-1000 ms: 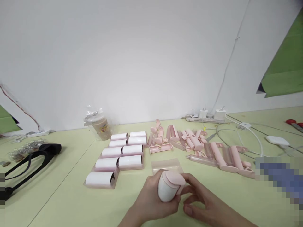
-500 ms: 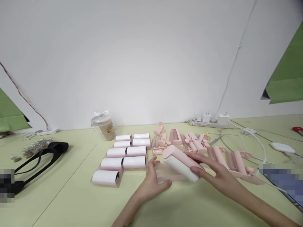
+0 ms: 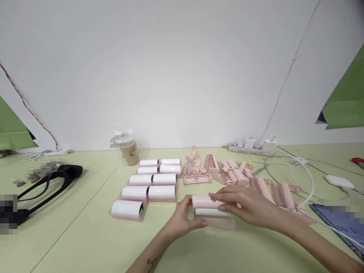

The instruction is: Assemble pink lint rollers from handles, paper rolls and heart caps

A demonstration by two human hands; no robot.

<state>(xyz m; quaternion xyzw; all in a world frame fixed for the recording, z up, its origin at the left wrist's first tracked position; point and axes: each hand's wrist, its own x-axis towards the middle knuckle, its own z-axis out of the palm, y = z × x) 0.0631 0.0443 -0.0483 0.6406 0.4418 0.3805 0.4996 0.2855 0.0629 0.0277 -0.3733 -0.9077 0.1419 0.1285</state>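
Note:
Near the front middle of the table, my right hand (image 3: pixel 241 203) closes from above on a lint roller (image 3: pixel 202 201) with a pink plastic case and a white roll under it. The roller lies level over a clear plastic cover (image 3: pixel 218 222), its white side facing me. My left hand (image 3: pixel 186 218) grips the left end of that cover, thumb in front and fingers behind. Whether the roller touches the inside of the cover I cannot tell. Just behind lies a pink half-shell (image 3: pixel 198 179).
White paper rolls (image 3: pixel 138 192) in clear-pink trays stand in two columns on the left. Pink case parts (image 3: pixel 234 172) are piled behind my hands, with more (image 3: pixel 287 195) at right. Also there: a bagged cup (image 3: pixel 129 151), power strip (image 3: pixel 251 149), white cables, phone (image 3: pixel 338 223) and black strap (image 3: pixel 54 193).
My right hand has lowered the lint roller from a tilted position over the cover to level, lower and closer to my left hand. My left hand stays at the cover.

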